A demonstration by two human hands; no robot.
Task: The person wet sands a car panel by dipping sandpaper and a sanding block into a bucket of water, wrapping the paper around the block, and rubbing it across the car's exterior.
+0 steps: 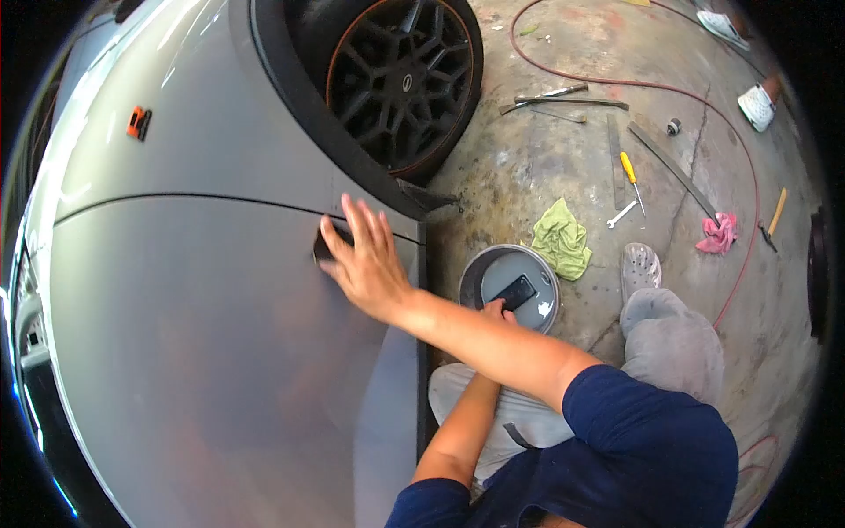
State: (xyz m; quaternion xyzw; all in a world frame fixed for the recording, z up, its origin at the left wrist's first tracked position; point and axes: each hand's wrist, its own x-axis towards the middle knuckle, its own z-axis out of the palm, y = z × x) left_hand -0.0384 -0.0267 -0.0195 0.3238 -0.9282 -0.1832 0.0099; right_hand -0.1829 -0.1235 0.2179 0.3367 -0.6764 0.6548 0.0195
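My right hand [374, 273] lies against the grey car panel [220, 308], just below the seam, its fingers stretched. A dark pad [322, 246] is held under its thumb and forefinger, partly hidden by them. My right forearm crosses over my left arm. Within the round bucket [466, 280] of greyish water, my left hand [500, 311] grips the lower end of a black rectangular block [518, 292]. My right forearm hides part of that hand. A crumpled green cloth [562, 239] is beside the bucket.
A black wheel [407, 84] is above the bucket. Metal bars [673, 167], a yellow screwdriver [628, 167], a wrench [621, 214], a pink cloth [717, 232], a hammer [774, 220] and a red hose [656, 84] lie on the floor. Another person's shoes [756, 107] show at upper right.
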